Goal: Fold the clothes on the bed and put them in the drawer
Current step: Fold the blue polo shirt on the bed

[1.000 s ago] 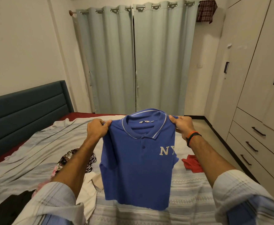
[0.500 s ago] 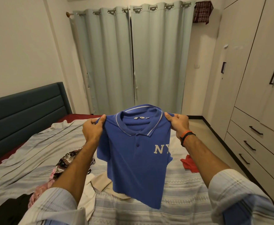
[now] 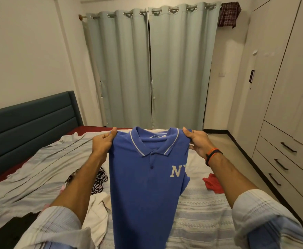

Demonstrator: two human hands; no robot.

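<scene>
A blue polo shirt (image 3: 147, 186) with a white-trimmed collar and white "NY" letters hangs in the air over the bed (image 3: 201, 209), front towards me. My left hand (image 3: 103, 143) pinches its left shoulder and my right hand (image 3: 198, 142) pinches its right shoulder. Both sleeves look folded behind the body, so the shirt hangs narrow. A black-and-white patterned garment (image 3: 97, 180), a cream garment (image 3: 96, 212) and a red garment (image 3: 212, 183) lie on the striped bedspread. Closed drawers (image 3: 287, 162) with black handles sit in the wardrobe at the right.
A dark padded headboard (image 3: 30, 123) runs along the left. Pale green curtains (image 3: 150, 69) hang at the far wall. A strip of floor (image 3: 237, 159) lies between the bed and the wardrobe (image 3: 291, 69). A dark cloth (image 3: 12, 229) lies at the lower left.
The shirt has swung round to face me squarely and hangs longer and narrower, its sleeves tucked behind. Both hands keep their hold on the shoulders, a little lower in view.
</scene>
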